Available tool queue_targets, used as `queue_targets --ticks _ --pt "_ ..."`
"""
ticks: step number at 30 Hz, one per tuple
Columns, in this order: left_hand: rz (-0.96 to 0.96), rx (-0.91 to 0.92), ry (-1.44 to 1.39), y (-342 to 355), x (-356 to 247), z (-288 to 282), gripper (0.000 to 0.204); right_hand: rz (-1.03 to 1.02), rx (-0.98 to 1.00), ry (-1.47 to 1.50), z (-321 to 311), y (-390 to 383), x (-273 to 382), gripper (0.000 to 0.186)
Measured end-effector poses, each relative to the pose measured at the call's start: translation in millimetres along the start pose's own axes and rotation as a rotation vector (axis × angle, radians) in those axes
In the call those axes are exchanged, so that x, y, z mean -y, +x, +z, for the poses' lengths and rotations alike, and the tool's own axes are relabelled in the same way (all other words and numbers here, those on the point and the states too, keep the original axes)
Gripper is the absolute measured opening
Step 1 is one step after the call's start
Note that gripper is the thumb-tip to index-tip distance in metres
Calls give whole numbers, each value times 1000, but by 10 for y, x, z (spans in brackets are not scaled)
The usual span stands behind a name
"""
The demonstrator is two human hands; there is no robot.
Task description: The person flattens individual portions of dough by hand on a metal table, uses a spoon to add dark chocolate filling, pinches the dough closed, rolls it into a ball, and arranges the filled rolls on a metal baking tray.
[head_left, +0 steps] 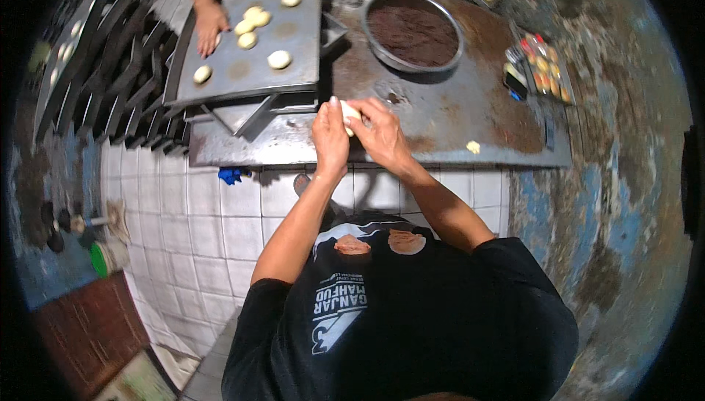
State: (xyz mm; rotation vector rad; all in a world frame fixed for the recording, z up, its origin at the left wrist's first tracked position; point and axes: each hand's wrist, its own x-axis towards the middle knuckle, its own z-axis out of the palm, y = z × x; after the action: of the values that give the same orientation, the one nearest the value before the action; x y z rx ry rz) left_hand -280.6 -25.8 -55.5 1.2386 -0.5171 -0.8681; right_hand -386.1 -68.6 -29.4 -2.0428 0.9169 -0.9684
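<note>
The left hand (pixel 330 136) and right hand (pixel 382 138) clamp fingers (pixel 374 109) on dough (pixel 349 114), seemingly unfinished. Several finished-looking balls (pixel 279 59) lie on the tray (pixel 257 81).

One fisheye view (wide enough to bend straight edges) looks steeply down from head height, fairly near the hands (pixel 330 139) at the near edge of the desk (pixel 448 118), reaching beyond its right edge.

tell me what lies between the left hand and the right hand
A pale piece of dough, partly covered by the left hand and the right hand. The head view shows it, over the metal table.
</note>
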Motion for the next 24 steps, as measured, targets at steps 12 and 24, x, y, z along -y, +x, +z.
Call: queue_targets --ticks 12,24 --pt "-169 183 -34 -888 626 1128 45 468 -191 813 -1254 -1101 -718 32" --pt "-487 273 131 -450 1295 241 31 440 14 91 -283 -540 -2041 15"
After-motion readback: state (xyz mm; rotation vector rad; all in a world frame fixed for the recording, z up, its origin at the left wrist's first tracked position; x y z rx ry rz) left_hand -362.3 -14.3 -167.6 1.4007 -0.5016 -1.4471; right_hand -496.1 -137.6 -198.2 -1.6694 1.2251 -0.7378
